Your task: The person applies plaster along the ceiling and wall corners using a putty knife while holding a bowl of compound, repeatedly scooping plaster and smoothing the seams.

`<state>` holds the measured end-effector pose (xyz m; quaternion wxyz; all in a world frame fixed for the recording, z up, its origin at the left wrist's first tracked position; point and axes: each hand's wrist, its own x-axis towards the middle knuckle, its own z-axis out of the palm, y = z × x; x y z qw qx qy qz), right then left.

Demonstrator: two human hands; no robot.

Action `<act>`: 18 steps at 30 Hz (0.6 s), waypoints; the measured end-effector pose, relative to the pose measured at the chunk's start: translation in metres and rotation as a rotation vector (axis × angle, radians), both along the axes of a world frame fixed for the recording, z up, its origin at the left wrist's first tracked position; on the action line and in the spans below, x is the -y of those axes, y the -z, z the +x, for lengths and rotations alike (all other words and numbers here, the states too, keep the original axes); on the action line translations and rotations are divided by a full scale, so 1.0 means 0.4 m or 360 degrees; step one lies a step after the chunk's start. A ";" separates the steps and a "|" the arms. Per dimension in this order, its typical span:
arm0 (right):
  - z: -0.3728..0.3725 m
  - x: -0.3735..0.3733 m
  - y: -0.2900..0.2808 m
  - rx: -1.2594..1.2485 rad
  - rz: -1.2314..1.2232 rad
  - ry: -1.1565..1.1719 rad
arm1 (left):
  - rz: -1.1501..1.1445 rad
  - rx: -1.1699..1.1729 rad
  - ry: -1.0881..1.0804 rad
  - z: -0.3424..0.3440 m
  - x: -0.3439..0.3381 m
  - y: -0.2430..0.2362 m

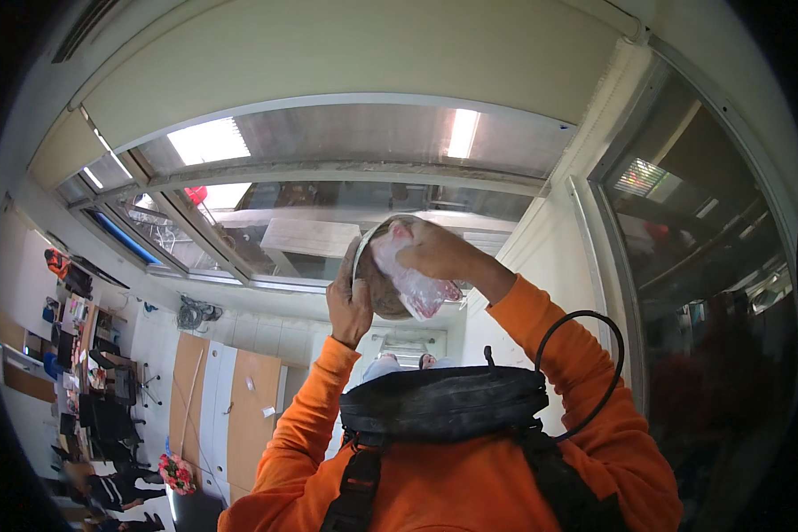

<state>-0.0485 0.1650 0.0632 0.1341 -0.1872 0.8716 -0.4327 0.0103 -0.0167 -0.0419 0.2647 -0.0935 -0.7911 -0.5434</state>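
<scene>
My left hand (pixel 351 306) grips the rim of a round, brownish, dish-like object (pixel 374 298) with a pale edge, held up in front of me. On the right of it, my right hand (pixel 434 253) has its fingers pressed on a crumpled, translucent pink-and-white plastic bundle (pixel 421 288), which lies against the object's face and covers part of it. What the bundle contains, if anything, I cannot make out. Both orange-sleeved forearms come up from below, around a black bag (pixel 439 403) on my chest.
A window (pixel 328 204) runs across the front, with a glass panel (pixel 683 266) at right. My feet show below. At left are wooden panels (pixel 255 417), coiled cable (pixel 195 312), cluttered desks (pixel 88 355), office chairs, red flowers (pixel 176 475) and another person in dark clothes (pixel 119 486).
</scene>
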 end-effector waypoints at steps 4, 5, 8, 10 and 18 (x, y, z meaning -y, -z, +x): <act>-0.012 -0.020 0.022 -0.0154 0.0384 -0.0219 | 0.0278 0.0206 0.0105 -0.022 -0.007 0.006; -0.020 -0.033 0.008 0.0048 0.0383 -0.0239 | 0.0202 0.0172 0.0101 -0.017 0.007 -0.011; -0.049 -0.109 0.024 0.0231 0.0208 -0.0156 | 0.0148 -0.0162 -0.0003 -0.076 0.050 0.038; -0.060 -0.177 0.053 0.0230 0.0027 -0.0005 | 0.0202 -0.0092 0.0004 -0.091 0.064 0.016; -0.034 -0.370 0.023 0.0655 -0.1270 0.0627 | -0.0012 -0.0018 0.0063 -0.255 0.117 -0.124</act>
